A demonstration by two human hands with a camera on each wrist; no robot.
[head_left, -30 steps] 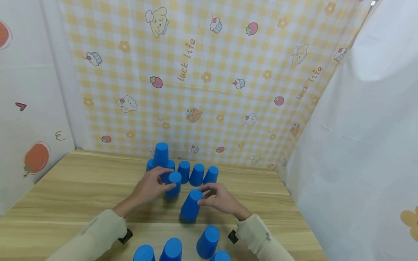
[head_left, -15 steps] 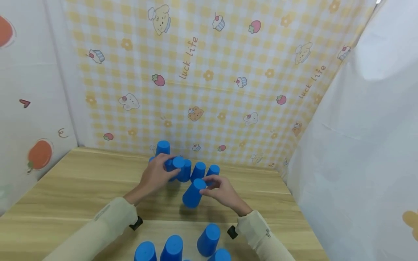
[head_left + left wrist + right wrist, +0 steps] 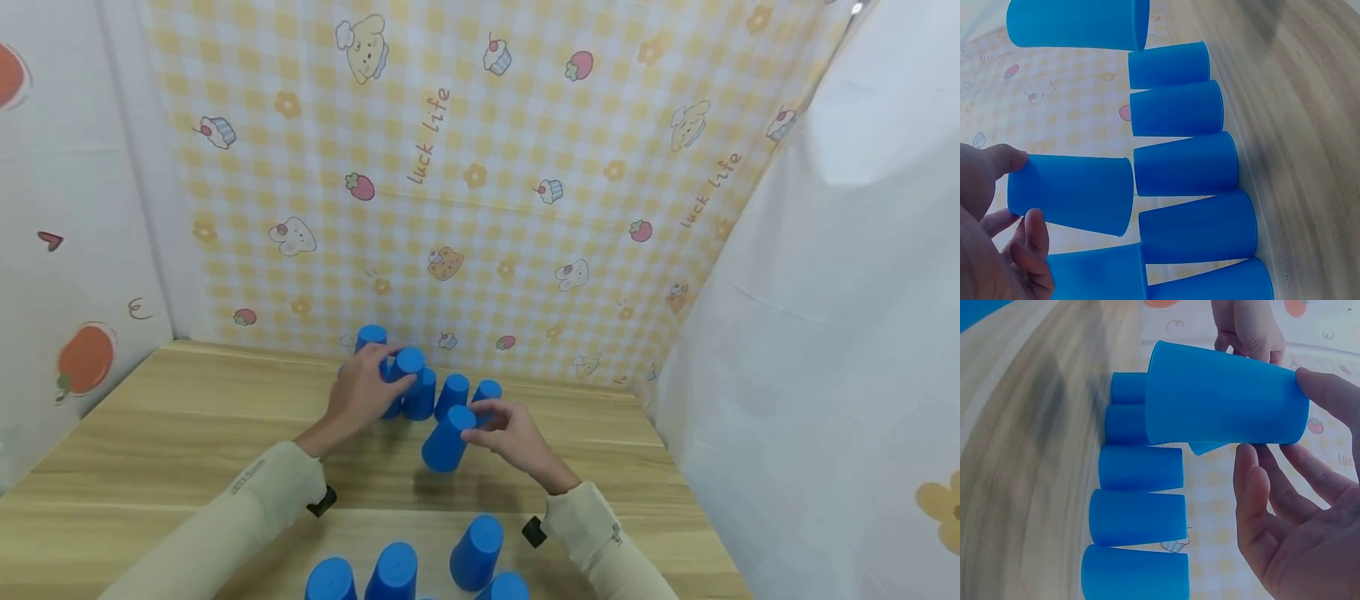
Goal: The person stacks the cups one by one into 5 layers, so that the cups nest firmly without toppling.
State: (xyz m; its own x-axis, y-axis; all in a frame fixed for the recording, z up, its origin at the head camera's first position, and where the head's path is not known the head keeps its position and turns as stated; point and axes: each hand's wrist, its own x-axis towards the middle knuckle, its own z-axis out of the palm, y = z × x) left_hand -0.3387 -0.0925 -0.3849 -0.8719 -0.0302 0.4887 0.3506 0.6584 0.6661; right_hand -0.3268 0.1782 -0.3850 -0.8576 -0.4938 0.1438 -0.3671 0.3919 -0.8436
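My left hand [image 3: 360, 387] pinches an upside-down blue cup [image 3: 407, 364] near its closed end. In the left wrist view, the open rim of that cup is right at the bases of a row of blue cups [image 3: 1185, 164], beside another cup [image 3: 1097, 275] that sits on the row. My right hand [image 3: 517, 437] grips a second blue cup [image 3: 447, 442] between thumb and fingers, mouth down and tilted, raised above the table in front of the row. The right wrist view shows this cup [image 3: 1222, 394] large, partly covering the row and the other cup.
Several more upside-down blue cups [image 3: 477, 552] stand at the near edge of the head view. The wooden table [image 3: 600, 450] meets a yellow checked cloth [image 3: 487, 225] behind the row, with white cloth [image 3: 810, 333] at the right side.
My left hand has lifted its cup from in front of the row up and back to above it. My right hand has raised its cup off the table and slightly forward.
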